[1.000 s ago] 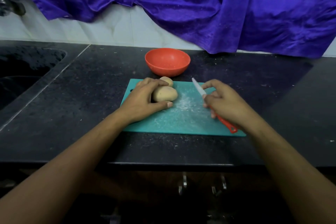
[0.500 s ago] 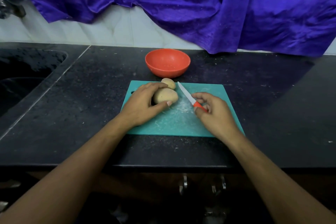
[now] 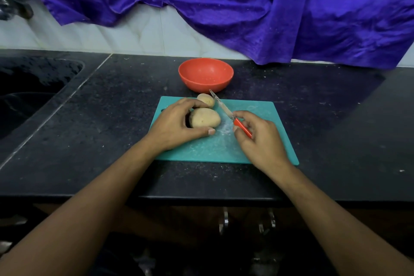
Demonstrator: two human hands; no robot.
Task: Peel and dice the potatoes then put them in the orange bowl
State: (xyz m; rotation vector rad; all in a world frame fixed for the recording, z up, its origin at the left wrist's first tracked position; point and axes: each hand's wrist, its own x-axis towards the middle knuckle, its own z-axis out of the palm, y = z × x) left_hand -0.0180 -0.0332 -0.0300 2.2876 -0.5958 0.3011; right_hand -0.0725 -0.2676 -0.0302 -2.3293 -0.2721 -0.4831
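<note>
Two unpeeled potatoes lie on a teal cutting board [image 3: 257, 141]. My left hand [image 3: 177, 127] grips the larger potato [image 3: 205, 117] from the left, thumb under its near side. The smaller potato [image 3: 206, 99] sits just behind it at the board's far edge. My right hand [image 3: 257, 139] holds a knife [image 3: 224, 108] by its orange handle, the white blade pointing up and left beside the potatoes. The orange bowl [image 3: 206, 75] stands empty on the counter just beyond the board.
A black stone counter [image 3: 112, 130] carries everything. A dark sink [image 3: 29, 92] is sunk into it at the left. Purple cloth [image 3: 246, 6] hangs over the white tiled wall behind. Cabinet handles [image 3: 225, 220] show below the counter's front edge.
My right hand has brought the knife leftward across the board, from its right side to right beside the potatoes. My left hand has stayed on the larger potato.
</note>
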